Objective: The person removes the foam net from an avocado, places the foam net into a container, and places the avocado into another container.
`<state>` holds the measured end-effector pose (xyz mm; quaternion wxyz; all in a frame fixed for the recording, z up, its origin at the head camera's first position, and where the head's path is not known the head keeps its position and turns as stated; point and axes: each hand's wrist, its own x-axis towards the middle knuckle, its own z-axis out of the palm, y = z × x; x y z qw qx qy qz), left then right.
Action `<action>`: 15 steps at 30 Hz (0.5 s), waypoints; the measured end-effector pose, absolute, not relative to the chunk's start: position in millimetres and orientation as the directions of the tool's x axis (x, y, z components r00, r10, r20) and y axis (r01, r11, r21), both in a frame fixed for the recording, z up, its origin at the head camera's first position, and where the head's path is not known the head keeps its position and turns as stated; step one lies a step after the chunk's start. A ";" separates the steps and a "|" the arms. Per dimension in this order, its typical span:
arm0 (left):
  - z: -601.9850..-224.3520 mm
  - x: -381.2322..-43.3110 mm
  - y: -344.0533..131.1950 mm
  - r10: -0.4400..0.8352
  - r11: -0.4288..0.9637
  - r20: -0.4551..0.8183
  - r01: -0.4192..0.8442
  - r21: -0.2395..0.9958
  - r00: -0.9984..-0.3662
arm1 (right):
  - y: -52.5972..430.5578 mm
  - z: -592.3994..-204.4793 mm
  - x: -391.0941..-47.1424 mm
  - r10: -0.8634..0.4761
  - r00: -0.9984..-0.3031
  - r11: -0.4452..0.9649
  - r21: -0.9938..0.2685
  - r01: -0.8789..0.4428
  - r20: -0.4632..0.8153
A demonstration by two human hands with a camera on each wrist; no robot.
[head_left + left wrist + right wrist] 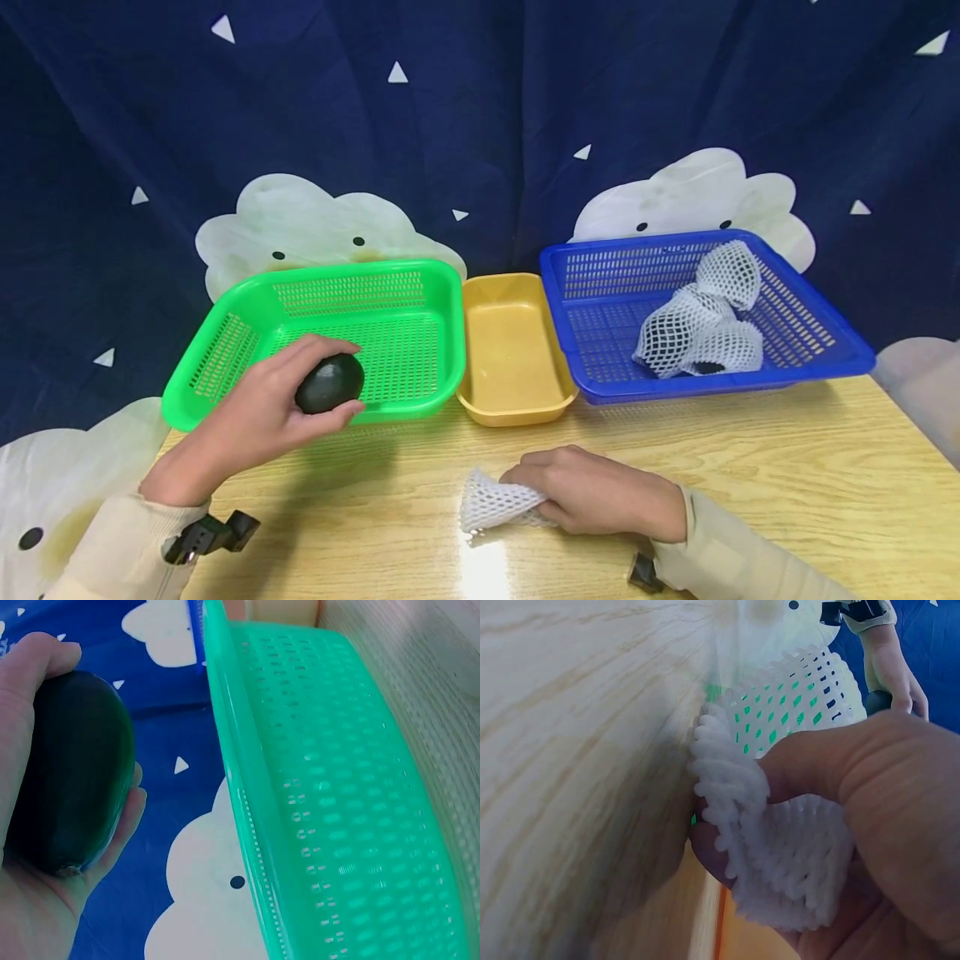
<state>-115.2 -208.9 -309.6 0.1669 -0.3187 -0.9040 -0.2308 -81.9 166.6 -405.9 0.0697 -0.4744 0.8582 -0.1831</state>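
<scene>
My left hand [273, 404] grips a smooth, dark oval avocado [330, 384] between fingers and thumb, held over the front of the green basket [455, 333]. In the left wrist view the avocado [79, 772] lies against the palm, its stem end toward the wrist. Low over the table in front of the yellow tray, my right hand [596, 493] pinches a white foam net sleeve [491, 504]. The right wrist view shows the sleeve [787, 855] folded between thumb and fingers, its open mesh end pointing away.
A yellow tray [513, 358] stands between the green basket and a blue basket [817, 342]. White foam nets [690, 325] lie in the blue basket, one with something dark inside. A dark blue patterned curtain [480, 125] hangs behind the wooden table [825, 467].
</scene>
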 end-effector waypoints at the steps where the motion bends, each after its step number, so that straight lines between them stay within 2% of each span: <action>1: -309.6 -115.4 -210.1 0.495 0.693 0.447 0.649 0.313 -0.745 | 166.7 -406.0 -82.1 -0.841 -0.539 0.482 -0.379 -0.790 0.055; 15: -313.6 -124.2 -229.8 0.432 0.745 0.417 0.577 0.335 -0.800 | 166.7 -406.4 -82.3 -0.847 -0.527 0.468 -0.369 -0.803 0.072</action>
